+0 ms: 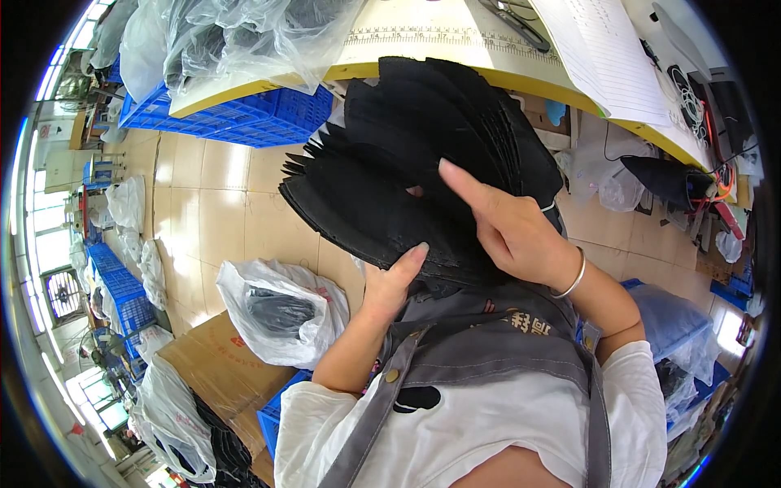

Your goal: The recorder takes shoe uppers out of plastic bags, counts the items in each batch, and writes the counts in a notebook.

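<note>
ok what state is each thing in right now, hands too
black sheets: stacked, edges fanned out
left hand: gripping the near edge, thumb on top
right hand: index finger outstretched over the sheets
white bag: open, dark contents showing
cardboard box: top looks closed, partly hidden
lined paper: lying lined side up

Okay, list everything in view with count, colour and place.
Flat pieces: many, black, fanned at centre
Worktable: one, pale, yellow-edged, top
Ruler: one, white, on worktable
Lined paper: count unclear, white, worktable's right
Plastic bags: several, clear, worktable's left
Crates: several, blue, below worktable and both sides
Carrier bags: several, white, left
Carton: one, brown, lower left
Apron: one, grey, on the wearer
Shirt: one, white, under apron
Bracelet: one, silver, right wrist
Left fingers: one hand, bare, at pieces' lower edge
Right fingers: one hand, bare, over pieces
</note>
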The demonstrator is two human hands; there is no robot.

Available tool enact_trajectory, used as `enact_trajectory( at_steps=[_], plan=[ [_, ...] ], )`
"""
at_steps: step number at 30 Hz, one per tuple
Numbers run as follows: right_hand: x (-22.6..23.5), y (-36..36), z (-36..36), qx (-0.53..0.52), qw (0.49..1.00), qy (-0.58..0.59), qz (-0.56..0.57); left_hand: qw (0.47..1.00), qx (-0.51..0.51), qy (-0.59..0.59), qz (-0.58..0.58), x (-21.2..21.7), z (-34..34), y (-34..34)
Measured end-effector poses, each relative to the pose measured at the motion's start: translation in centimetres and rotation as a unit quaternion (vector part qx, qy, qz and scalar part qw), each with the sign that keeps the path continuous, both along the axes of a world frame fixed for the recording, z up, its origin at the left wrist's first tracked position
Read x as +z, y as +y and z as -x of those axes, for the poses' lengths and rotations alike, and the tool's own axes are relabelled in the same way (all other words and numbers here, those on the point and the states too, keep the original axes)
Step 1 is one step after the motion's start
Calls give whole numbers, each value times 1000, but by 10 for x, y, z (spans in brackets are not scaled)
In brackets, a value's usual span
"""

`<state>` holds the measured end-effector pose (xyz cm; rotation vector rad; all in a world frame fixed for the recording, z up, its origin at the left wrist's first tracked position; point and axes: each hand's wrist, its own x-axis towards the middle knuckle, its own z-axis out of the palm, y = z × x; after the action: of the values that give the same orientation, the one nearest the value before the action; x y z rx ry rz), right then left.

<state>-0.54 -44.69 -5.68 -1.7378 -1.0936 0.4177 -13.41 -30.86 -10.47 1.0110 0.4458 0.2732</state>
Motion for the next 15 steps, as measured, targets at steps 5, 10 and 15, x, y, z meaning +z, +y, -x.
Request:
enact_trajectory(
  at_steps=[5, 10, 15],
  plan=[
    [-11, 0, 0, 37, 992, -113, -41, 1000, 7, 14, 20, 7, -5, -3],
    [-7, -1, -2, 45, 992, -114, -12, 1000, 3, -18, -4, 4, -6, -1],
    [0, -1, -3, 65, 995, -71, 26, 1000, -3, -18, -2, 1, -3, 1]
  ],
)
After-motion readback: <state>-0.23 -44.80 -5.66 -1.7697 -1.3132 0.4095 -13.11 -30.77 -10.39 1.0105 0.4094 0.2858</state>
